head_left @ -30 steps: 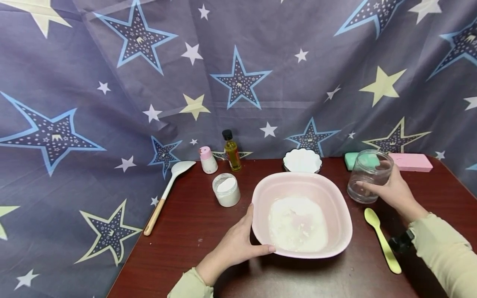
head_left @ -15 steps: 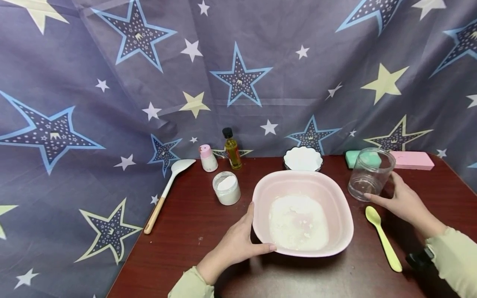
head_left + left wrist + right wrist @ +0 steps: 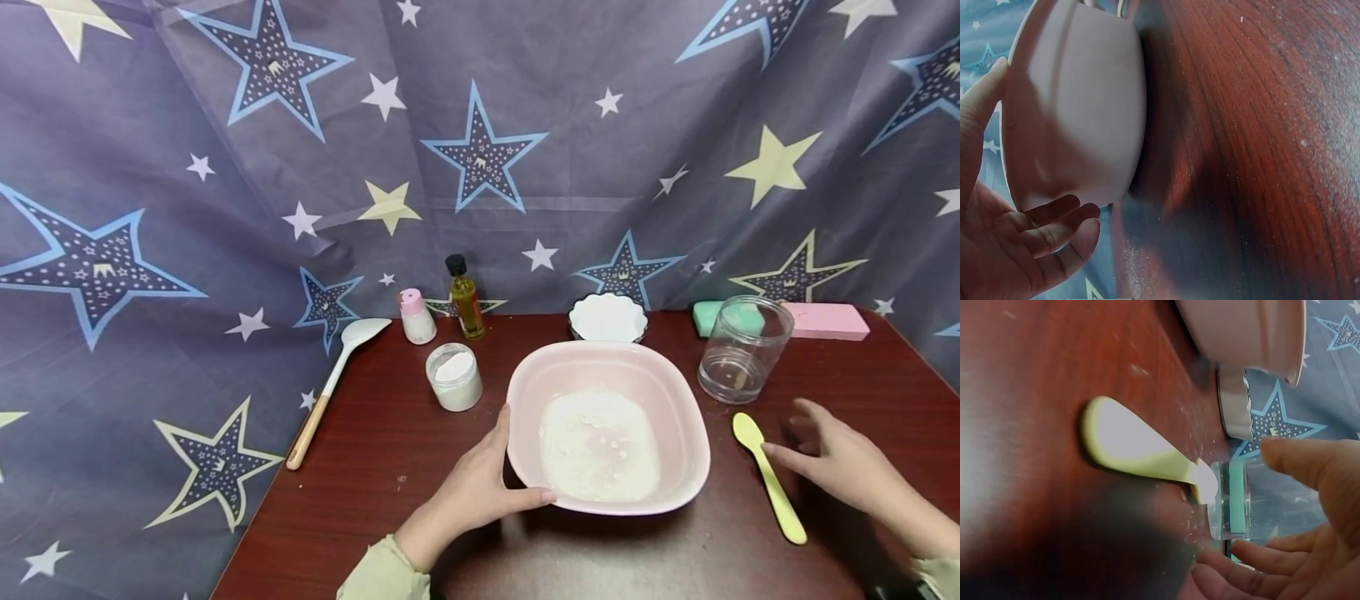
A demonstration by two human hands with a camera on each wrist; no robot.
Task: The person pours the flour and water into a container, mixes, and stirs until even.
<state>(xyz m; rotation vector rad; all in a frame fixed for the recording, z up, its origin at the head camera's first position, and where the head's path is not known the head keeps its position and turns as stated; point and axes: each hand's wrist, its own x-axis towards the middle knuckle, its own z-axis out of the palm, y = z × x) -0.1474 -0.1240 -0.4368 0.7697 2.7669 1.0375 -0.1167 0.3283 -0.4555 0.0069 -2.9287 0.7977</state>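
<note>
A pink bowl (image 3: 525, 392) with white powder (image 3: 600, 450) in it stands mid-table. My left hand (image 3: 480, 492) holds its near-left corner, thumb along the front rim and fingers round the side. In the left wrist view the thumb lies on the rim of the bowl (image 3: 1079, 106) and the fingers (image 3: 1054, 219) curl under it. My right hand (image 3: 840, 467) hovers with spread fingers just right of a yellow spoon (image 3: 768, 487), holding nothing. The empty clear jar (image 3: 742, 350) stands free behind it. The right wrist view shows the spoon (image 3: 1141, 450) and the jar (image 3: 1241, 500) beyond my open right hand (image 3: 1297, 537).
A small white pot of powder (image 3: 454, 377), a pink-capped bottle (image 3: 416, 317), an oil bottle (image 3: 465, 297) and a white scalloped dish (image 3: 607, 319) stand behind the bowl. A wooden-handled white spoon (image 3: 333, 387) lies at the left edge. Green (image 3: 712, 317) and pink (image 3: 825, 321) blocks lie at the back right.
My right hand has let go of the clear jar, which now stands on the table, and has drawn back toward me beside the yellow spoon. The left hand has stayed on the bowl.
</note>
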